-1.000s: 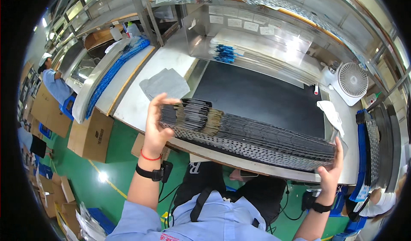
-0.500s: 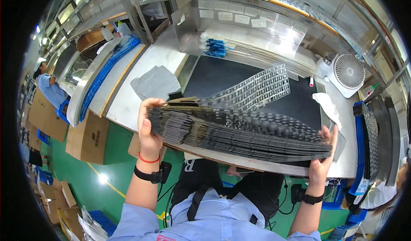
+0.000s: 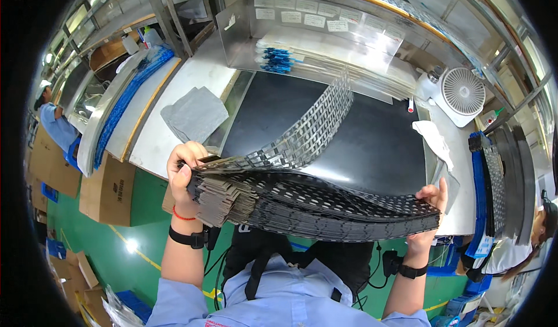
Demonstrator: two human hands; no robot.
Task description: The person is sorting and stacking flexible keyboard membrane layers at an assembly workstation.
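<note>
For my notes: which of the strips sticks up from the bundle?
The strip curving over the black surface, its far end free; the others run from left hand to right hand.

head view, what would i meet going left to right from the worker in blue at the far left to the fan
Worker in blue → cardboard box → left hand → stack of dark strips → right hand → white fan.
</note>
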